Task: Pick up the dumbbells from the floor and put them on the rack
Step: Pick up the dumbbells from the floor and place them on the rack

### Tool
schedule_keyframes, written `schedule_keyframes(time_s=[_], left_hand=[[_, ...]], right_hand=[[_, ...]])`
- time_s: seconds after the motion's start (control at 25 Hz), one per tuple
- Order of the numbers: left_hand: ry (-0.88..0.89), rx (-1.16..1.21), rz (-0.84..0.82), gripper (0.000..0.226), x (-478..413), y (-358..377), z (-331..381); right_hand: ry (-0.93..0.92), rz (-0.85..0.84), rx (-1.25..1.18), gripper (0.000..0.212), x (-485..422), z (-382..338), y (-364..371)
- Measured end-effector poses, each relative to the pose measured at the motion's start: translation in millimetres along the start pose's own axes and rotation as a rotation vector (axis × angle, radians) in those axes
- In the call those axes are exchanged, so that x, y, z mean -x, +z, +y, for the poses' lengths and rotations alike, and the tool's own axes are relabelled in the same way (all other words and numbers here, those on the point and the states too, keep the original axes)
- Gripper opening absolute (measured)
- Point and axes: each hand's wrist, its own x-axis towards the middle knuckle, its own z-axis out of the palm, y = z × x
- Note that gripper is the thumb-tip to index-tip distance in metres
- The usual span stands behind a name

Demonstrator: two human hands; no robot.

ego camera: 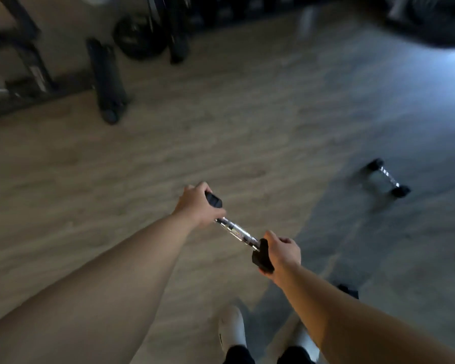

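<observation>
My left hand [199, 203] is closed over one black head of a dumbbell [234, 231], and my right hand [280, 249] grips the other head. It hangs in the air above the wooden floor [168, 158], its chrome bar running from far-left to near-right. Much open floor lies ahead. I count two more dumbbells: one lying well apart on the right [388, 178], blurred, and one end showing behind my right forearm [348, 290]. Dark equipment [108, 80] lines the far edge.
</observation>
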Motion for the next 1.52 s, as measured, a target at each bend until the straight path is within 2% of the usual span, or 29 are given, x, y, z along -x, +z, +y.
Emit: schedule_keyframes(time_s=[0.2, 0.32, 0.56, 0.76, 0.92, 1.0, 1.12, 1.2, 1.32, 1.52], left_hand=[[0.193, -0.02, 0.202, 0.045, 29, -172, 104], [0.295, -0.072, 0.264, 0.045, 20, -250, 167], [0.419, -0.127, 0.359, 0.046, -37, -360, 271], [0.516, -0.138, 0.487, 0.053, -101, -428, 305], [0.503, -0.165, 0.456, 0.062, -184, -493, 323], [0.501, -0.145, 0.454, 0.065, -237, -528, 331], [0.536, -0.124, 0.44, 0.062, -307, -582, 348], [0.547, -0.128, 0.415, 0.061, -350, -615, 362], [0.547, -0.137, 0.36, 0.063, -406, -648, 393], [0.576, -0.126, 0.288, 0.071, -504, -668, 450]], right_hand=[[-0.148, -0.133, -0.168, 0.027, 127, -124, 33], [-0.236, -0.187, -0.251, 0.029, 167, -196, 54], [-0.324, -0.282, -0.355, 0.028, 188, -346, 109], [-0.398, -0.338, -0.338, 0.045, 185, -445, 176], [-0.346, -0.365, -0.386, 0.04, 182, -511, 251], [-0.352, -0.323, -0.407, 0.04, 179, -551, 294], [-0.364, -0.276, -0.454, 0.033, 176, -613, 352], [-0.346, -0.261, -0.475, 0.036, 171, -650, 388], [-0.333, -0.261, -0.546, 0.036, 166, -699, 424], [-0.296, -0.157, -0.596, 0.029, 128, -784, 456]])
